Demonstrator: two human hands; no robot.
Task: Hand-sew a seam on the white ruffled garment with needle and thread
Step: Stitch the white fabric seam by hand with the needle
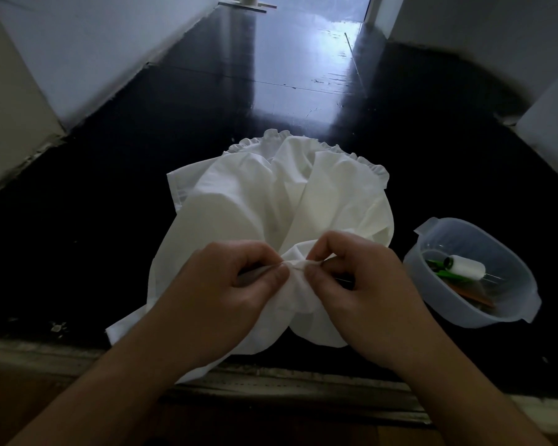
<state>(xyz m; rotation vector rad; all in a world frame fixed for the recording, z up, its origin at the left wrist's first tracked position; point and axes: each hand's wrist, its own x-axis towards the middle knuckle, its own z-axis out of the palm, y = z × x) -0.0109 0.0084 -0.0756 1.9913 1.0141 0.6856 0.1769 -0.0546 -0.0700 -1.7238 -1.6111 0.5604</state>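
The left hand (239,284) and right hand (361,284) each pinch a raised fold of the white garment (271,201) between them, fold running hand to hand; the needle is not clearly discernible.

- garment (271,194): plain white, ruffled edge
- floor (207,101): glossy black
- tub (525,304): translucent pale blue-grey
- spool (467,268): white thread
- items beside it: green, perhaps orange

arms: I see both forearms bare to frame edge, entering from 6 o'clock | left hand (236,284): no ring, no glove | right hand (364,281): likewise bare | sleeves: none visible
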